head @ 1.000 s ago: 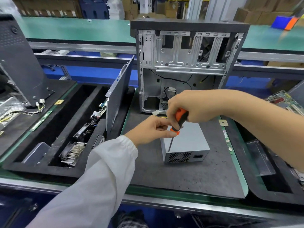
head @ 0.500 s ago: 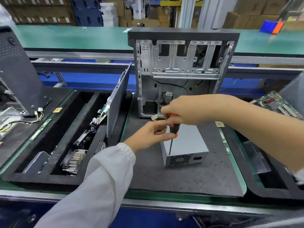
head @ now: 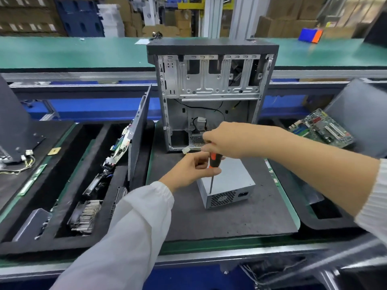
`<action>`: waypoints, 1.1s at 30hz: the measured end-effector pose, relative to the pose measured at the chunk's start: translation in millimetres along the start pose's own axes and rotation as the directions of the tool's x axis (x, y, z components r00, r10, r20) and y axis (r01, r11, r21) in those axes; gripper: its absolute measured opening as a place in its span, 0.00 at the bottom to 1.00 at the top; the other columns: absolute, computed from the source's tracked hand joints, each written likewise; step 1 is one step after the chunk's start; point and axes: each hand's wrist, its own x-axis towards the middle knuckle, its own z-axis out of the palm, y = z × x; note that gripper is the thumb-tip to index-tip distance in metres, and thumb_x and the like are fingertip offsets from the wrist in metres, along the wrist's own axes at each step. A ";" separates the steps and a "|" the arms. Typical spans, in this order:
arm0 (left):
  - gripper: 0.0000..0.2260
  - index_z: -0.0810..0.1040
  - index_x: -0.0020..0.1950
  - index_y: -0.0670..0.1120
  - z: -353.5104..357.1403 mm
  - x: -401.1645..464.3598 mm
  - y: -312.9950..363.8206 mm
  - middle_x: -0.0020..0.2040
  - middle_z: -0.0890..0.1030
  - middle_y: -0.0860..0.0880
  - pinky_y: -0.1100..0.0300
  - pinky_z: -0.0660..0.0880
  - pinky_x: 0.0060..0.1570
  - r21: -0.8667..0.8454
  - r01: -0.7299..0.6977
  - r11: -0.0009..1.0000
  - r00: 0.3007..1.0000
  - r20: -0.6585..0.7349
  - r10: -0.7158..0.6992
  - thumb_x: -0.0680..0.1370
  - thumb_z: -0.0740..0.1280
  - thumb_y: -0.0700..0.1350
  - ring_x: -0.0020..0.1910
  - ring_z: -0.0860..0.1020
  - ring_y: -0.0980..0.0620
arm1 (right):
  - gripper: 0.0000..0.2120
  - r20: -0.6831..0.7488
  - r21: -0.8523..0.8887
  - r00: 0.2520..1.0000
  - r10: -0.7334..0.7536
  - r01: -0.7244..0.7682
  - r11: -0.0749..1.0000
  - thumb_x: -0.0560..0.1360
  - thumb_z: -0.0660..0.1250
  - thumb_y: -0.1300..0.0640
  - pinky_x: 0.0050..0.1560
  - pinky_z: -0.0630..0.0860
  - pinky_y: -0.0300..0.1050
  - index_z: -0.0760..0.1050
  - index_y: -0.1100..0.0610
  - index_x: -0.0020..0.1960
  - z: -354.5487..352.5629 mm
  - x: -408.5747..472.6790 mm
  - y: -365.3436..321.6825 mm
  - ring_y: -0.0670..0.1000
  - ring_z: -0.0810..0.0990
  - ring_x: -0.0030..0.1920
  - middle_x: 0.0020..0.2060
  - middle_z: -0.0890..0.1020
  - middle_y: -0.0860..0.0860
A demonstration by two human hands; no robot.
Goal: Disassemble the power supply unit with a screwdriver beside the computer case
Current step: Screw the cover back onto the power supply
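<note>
Head view: both hands, right (head: 226,141) and left (head: 194,170), clamped on screwdriver (head: 214,164), tip at power supply (head: 227,185) corner. Unscrewing underway, apparently; next, steady downward pressure while turning.

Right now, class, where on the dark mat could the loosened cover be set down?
Bare mat lies in front of the power supply unit, and right of it toward the green edge. Crowded: between unit and computer case, where both hands hold the screwdriver.

Bare metal, matt foam, rubbery plastic

The power supply unit (head: 228,181) and computer case (head: 211,80) look like dull grey sheet metal; the mat (head: 240,222) is matt, slightly rough; the screwdriver (head: 214,161) handle is black-orange plastic.
</note>
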 end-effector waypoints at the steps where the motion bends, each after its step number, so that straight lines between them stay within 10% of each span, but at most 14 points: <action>1: 0.07 0.82 0.49 0.60 -2.8 -0.8 0.4 0.34 0.65 0.53 0.63 0.61 0.39 -0.027 -0.003 1.000 0.999 0.040 0.004 0.76 0.73 0.47 0.34 0.62 0.55 | 0.05 0.038 0.067 0.998 -0.047 0.044 0.997 0.82 0.56 0.51 0.45 0.74 0.51 0.69 0.52 0.52 -1.6 -2.1 3.1 0.55 0.75 0.45 0.45 0.75 0.49; 5: 0.09 0.84 0.51 0.57 -3.3 1.3 4.3 0.41 0.69 0.49 0.49 0.69 0.59 -0.006 0.051 0.999 0.997 0.056 -0.050 0.73 0.76 0.48 0.41 0.66 0.49 | 0.13 0.151 0.282 0.979 -0.138 0.091 0.955 0.76 0.64 0.62 0.54 0.75 0.55 0.72 0.48 0.57 -19.2 -10.4 5.5 0.54 0.76 0.53 0.52 0.74 0.48; 12: 0.21 0.80 0.44 0.67 9.7 4.3 4.2 0.38 0.77 0.61 0.65 0.73 0.43 -0.014 -0.033 0.999 0.997 -0.073 0.032 0.70 0.77 0.38 0.39 0.74 0.55 | 0.18 0.076 0.154 0.992 0.102 -0.113 0.982 0.80 0.55 0.41 0.26 0.72 0.41 0.70 0.56 0.53 -11.7 -5.1 -4.5 0.49 0.81 0.24 0.36 0.81 0.54; 14: 0.21 0.80 0.46 0.66 4.7 4.3 4.5 0.39 0.77 0.57 0.60 0.71 0.46 -0.045 0.012 0.999 0.998 -0.054 -0.015 0.71 0.76 0.37 0.41 0.72 0.50 | 0.13 0.033 -0.035 0.999 0.020 -0.019 0.999 0.83 0.53 0.49 0.27 0.68 0.40 0.70 0.55 0.58 -6.9 1.7 -5.0 0.49 0.80 0.29 0.40 0.82 0.54; 17: 0.07 0.80 0.51 0.42 -9.8 0.0 3.2 0.38 0.71 0.41 0.54 0.67 0.48 -0.057 0.076 0.995 0.996 0.061 -0.072 0.75 0.73 0.40 0.40 0.68 0.42 | 0.01 0.121 0.181 0.985 -0.120 0.097 0.979 0.81 0.59 0.53 0.38 0.75 0.45 0.69 0.48 0.51 -12.6 0.6 1.8 0.50 0.81 0.37 0.47 0.80 0.51; 21: 0.13 0.80 0.58 0.42 -10.9 -1.3 7.7 0.53 0.84 0.52 0.64 0.76 0.54 -0.055 0.077 0.996 0.986 0.150 -0.068 0.74 0.73 0.37 0.57 0.80 0.55 | 0.12 0.190 0.299 0.957 -0.218 0.155 0.941 0.76 0.64 0.62 0.40 0.74 0.43 0.74 0.44 0.49 -23.7 -5.4 3.8 0.50 0.81 0.45 0.51 0.78 0.49; 25: 0.09 0.83 0.49 0.47 -7.0 5.3 9.4 0.49 0.83 0.41 0.58 0.75 0.48 0.025 0.050 0.998 0.996 0.070 -0.051 0.70 0.77 0.42 0.41 0.77 0.43 | 0.10 0.187 0.444 0.977 -0.108 0.014 0.896 0.76 0.68 0.48 0.37 0.80 0.41 0.75 0.48 0.56 -19.8 -9.4 7.0 0.42 0.82 0.29 0.41 0.80 0.44; 28: 0.18 0.79 0.57 0.60 0.1 11.7 12.3 0.45 0.85 0.49 0.63 0.67 0.38 0.102 -0.021 0.995 0.995 0.095 0.011 0.71 0.77 0.44 0.35 0.67 0.39 | 0.21 0.153 0.294 0.978 0.140 -0.180 0.939 0.79 0.59 0.40 0.30 0.77 0.40 0.75 0.57 0.43 -7.2 -2.1 6.2 0.49 0.80 0.22 0.23 0.80 0.50; 33: 0.10 0.84 0.54 0.54 -8.7 11.3 8.4 0.33 0.66 0.38 0.49 0.67 0.59 0.029 0.056 0.998 0.978 0.197 -0.061 0.74 0.74 0.46 0.38 0.65 0.42 | 0.11 0.134 0.145 0.991 -0.020 0.000 0.989 0.80 0.60 0.47 0.38 0.70 0.43 0.75 0.53 0.48 -5.7 -3.7 10.6 0.52 0.78 0.42 0.38 0.78 0.47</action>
